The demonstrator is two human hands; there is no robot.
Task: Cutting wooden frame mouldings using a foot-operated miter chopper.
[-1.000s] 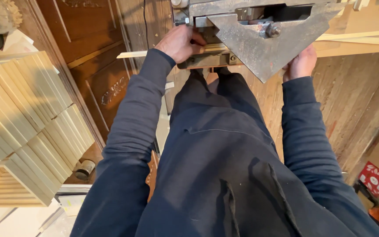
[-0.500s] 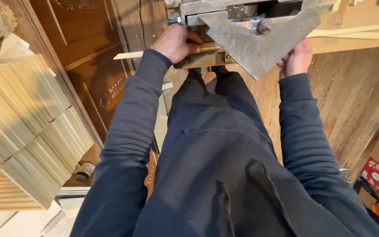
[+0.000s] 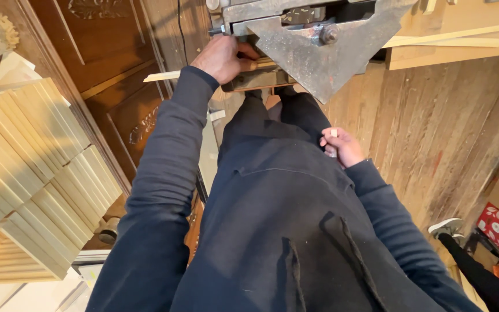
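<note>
My left hand [image 3: 223, 58] grips a thin pale wooden strip [image 3: 162, 75] and presses it against the grey metal cutting machine [image 3: 324, 55] at the top of the view. The strip sticks out to the left of the hand. My right hand [image 3: 342, 147] rests low against my right thigh, away from the machine. Its fingers are closed around a small pale offcut of wood [image 3: 334, 133]. My dark sleeves and dark apron fill the middle of the view.
Stacks of pale wooden mouldings [image 3: 30, 173] stand at the left, beside a dark carved wooden panel [image 3: 105, 52]. Long pale strips [image 3: 451, 36] lie at the top right over a plank floor [image 3: 434, 127]. Another person's shoe [image 3: 446, 227] and a red box [image 3: 496, 225] are at the right.
My right hand has left the machine's right side and dropped to my thigh with a small offcut in it. My left hand stays on the strip at the machine.
</note>
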